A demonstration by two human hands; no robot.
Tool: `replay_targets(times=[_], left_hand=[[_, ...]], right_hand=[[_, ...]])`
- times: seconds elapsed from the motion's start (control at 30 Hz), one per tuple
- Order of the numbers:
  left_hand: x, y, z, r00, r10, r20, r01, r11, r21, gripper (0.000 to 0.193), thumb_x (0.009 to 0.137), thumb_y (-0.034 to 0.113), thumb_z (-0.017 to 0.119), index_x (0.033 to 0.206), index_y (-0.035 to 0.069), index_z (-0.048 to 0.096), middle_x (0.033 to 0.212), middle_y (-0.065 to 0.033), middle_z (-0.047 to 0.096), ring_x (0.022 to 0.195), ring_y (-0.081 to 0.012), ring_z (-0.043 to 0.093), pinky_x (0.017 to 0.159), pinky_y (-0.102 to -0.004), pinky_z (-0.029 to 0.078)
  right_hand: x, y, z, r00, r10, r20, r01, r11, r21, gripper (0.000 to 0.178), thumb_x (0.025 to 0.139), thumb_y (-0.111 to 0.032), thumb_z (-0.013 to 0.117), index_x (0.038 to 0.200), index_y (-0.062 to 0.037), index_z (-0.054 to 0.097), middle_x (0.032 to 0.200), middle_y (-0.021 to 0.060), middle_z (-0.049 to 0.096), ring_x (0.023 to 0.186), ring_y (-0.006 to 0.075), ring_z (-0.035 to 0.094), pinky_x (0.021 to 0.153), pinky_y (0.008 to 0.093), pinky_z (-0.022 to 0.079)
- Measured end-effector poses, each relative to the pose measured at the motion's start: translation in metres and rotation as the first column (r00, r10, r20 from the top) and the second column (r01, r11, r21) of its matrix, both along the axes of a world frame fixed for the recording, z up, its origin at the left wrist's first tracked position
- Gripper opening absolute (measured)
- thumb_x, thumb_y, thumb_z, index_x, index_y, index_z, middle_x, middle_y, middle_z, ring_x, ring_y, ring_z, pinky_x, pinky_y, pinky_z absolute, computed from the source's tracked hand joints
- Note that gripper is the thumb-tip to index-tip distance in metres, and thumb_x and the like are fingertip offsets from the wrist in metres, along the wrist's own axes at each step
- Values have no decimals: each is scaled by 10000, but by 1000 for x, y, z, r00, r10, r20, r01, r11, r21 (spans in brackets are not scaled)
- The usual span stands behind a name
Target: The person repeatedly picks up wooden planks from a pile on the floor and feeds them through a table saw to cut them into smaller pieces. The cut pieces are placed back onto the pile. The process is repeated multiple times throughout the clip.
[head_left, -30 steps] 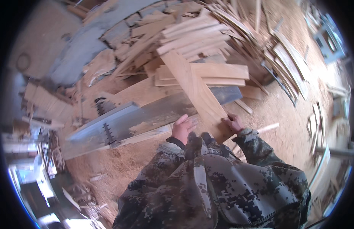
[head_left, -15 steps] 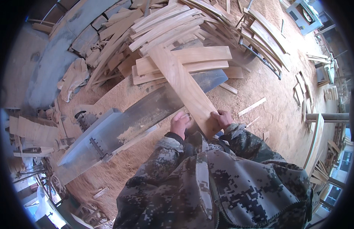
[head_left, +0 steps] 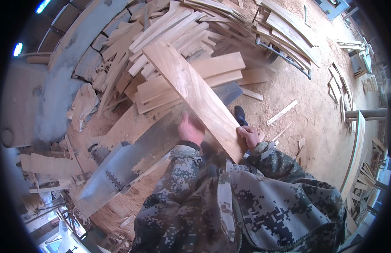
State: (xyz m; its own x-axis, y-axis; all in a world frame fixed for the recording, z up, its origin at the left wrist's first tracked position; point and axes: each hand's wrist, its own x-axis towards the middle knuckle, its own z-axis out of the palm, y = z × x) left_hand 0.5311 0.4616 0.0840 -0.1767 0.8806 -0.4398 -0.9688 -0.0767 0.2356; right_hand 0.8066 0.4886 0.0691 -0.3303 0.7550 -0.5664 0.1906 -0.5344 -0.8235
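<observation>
- Left hand (head_left: 190, 130) has moved forward along the plank's edge since half a second earlier; the plank (head_left: 195, 97) now reaches farther past the stacked boards, and a dark shoe (head_left: 239, 115) has come into view.
- Right hand (head_left: 250, 136): pinches the plank at the right edge of its near end, thumb on the upper face.
- Left hand: at the plank's left edge, fingers partly hidden; whether it grips or supports the wood, I cannot tell.
- Plank: slanted from the camouflage jacket (head_left: 275, 202) outward to the left, crossing above the stacked boards (head_left: 221, 65); contact between them cannot be judged.
- Beneath: a long metal machine bed (head_left: 149, 139), dusted with sawdust, with an upright grey fence (head_left: 100, 170) toward its left end.
- Beyond the stack: a heap of sawn boards (head_left: 174, 27), loosely fanned.
- To the right: thin wood strips (head_left: 282, 112) on the sawdust-covered floor (head_left: 305, 143); farther off, curved planks (head_left: 288, 29) beside a metal rail (head_left: 284, 59).
- At far right: a long board (head_left: 353, 156) by a horizontal pipe (head_left: 372, 113).
- At far left: a crumpled sack (head_left: 83, 105) near the boards.
</observation>
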Motion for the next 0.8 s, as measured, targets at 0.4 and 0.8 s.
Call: replay_targets(times=[0.4,0.8], left_hand=[[87,250,76,760,-184,-624,219,976,-20,497,1020,110,699,1476,-17,548,1393,-161,667,1266,-316,648,1128,-475,501],[177,370,112,637,-347,-689,301,934,-192,461,1035,66,634,1473,-39,531,1408,-156,658,1279,-304,646,1142,-438,495]], right_hand=[[80,196,29,684,-378,-624,-160,757,-633,702,1067,-535,564,1484,29,562,1375,220,676,1201,319,704,1005,438,580],[147,316,88,613,-219,-759,-250,858,-449,622,854,54,806,1444,27,613,1345,169,730,1204,294,725,1109,426,547]])
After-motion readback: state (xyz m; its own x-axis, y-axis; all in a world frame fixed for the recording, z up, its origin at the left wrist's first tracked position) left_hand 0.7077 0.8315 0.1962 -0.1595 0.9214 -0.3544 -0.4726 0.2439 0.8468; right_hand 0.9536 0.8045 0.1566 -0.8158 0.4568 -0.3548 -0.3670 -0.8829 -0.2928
